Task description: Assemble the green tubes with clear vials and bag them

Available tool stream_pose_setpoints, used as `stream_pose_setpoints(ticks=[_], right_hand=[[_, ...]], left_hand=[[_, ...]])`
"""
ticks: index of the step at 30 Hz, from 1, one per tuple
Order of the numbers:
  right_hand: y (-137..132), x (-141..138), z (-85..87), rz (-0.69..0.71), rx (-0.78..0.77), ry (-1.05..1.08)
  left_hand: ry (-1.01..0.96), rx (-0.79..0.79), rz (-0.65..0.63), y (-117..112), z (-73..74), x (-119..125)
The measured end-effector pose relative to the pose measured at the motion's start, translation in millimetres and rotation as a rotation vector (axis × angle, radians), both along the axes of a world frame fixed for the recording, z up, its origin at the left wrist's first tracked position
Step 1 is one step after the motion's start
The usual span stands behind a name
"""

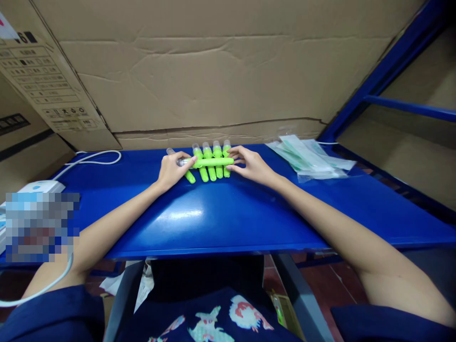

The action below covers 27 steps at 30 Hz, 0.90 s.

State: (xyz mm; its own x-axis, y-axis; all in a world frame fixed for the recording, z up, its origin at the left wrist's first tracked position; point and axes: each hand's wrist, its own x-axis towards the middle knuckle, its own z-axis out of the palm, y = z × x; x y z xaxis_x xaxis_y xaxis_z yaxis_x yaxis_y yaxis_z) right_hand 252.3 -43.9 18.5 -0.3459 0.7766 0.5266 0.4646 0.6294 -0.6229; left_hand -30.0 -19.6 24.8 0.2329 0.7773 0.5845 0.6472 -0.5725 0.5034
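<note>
A bright green marker pen with a clear cap end lies level, crosswise over a row of similar pens. My left hand is closed around its clear end, thumb along the near side. At the pen's other end, the fingers and thumb of my right hand curve around the green tip. Beneath it, several green pens point away from me side by side, clear caps toward the back. One more pen slants out under my left hand, partly hidden by it.
On the blue table, clear plastic sleeves lie at the back right. A white device with a cable sits at the left, beside a blurred patch. Cardboard walls the back; a blue metal frame rises at the right.
</note>
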Motion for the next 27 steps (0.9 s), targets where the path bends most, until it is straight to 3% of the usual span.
stream_pose_setpoints(ticks=[7,15,21,27], right_hand=[[-5,2,9.0,-0.125,0.025,-0.104],[-13,1,19.1,-0.162,-0.003,-0.193],[-11,-2,15.2,-0.102,-0.002,-0.119],[-10,1,12.4,-0.138,0.094,-0.278]], left_hand=[[0.115,0.187,-0.104,4,-5.5,-3],[0.154,0.221,-0.113,4,-7.9,-2],[0.216,0.18,-0.023,1,-7.2,-1],[0.335,0.137,0.094,-2,-6.5,-1]])
